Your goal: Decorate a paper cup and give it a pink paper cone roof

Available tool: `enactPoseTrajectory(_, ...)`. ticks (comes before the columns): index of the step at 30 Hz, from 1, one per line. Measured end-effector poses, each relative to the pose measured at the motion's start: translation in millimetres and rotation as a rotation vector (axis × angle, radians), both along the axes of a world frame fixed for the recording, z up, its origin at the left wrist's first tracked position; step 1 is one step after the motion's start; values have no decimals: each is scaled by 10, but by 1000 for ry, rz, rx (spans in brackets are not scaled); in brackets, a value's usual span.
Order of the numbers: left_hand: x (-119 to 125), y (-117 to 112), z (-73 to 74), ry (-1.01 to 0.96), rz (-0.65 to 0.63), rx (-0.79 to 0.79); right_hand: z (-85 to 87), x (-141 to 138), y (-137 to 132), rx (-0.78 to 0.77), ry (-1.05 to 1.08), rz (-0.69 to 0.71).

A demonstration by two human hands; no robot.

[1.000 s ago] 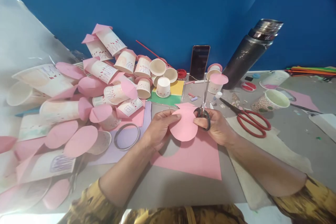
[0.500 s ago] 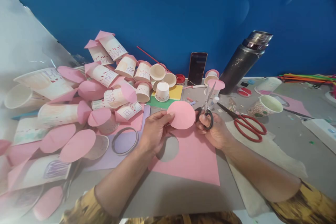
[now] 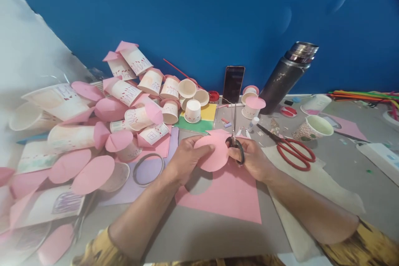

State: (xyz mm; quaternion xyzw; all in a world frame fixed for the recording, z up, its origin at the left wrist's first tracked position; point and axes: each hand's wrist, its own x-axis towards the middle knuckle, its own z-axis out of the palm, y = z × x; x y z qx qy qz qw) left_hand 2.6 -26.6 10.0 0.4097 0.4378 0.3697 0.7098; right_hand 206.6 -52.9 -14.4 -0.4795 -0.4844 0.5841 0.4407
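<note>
**A pink circle in careful hands**

On the bench [image 3: 187, 232] lies a pink sheet [image 3: 232, 197] with a round hole. Above it, the left hand [image 3: 185, 160] pinches a pink circle [image 3: 212, 158], thumb on top. The right hand [image 3: 255, 161] curls round black scissors [image 3: 234, 131], by the circle's edge. The blades point away; if they swing inward, they could nick the paper. Squeezing too hard could crease it.

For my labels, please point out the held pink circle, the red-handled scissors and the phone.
Held pink circle [image 3: 214, 158], head view: flat face.
Red-handled scissors [image 3: 280, 139], head view: pivot.
Phone [image 3: 233, 84], head view: screen.
</note>
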Motion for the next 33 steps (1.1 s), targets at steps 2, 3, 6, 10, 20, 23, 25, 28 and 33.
enactPoseTrajectory(2,13,1,32,-73,137,13,-27,5,-17,19,18,41)
enactPoseTrajectory(3,17,2,50,-108,191,24,-39,7,-29,18,20,76)
enactPoseTrajectory(6,25,3,89,-183,274,39,-66,-1,-68,3,-6,232)
enactPoseTrajectory(10,32,-8,88,-216,325,4,-89,-30,-100,-4,30,315)
enactPoseTrajectory(20,85,-41,127,-230,393,-39,-102,-58,-103,-35,30,282)
enactPoseTrajectory(23,95,-53,124,-229,397,-43,-108,-68,-94,-40,8,267)
enactPoseTrajectory(25,94,-57,114,-221,405,-39,-104,-72,-94,-47,-7,264)
enactPoseTrajectory(28,85,-58,98,-205,402,-26,-90,-75,-100,-58,-32,254)
enactPoseTrajectory(33,72,-51,101,-181,395,-28,-61,-88,-100,-49,-48,234)
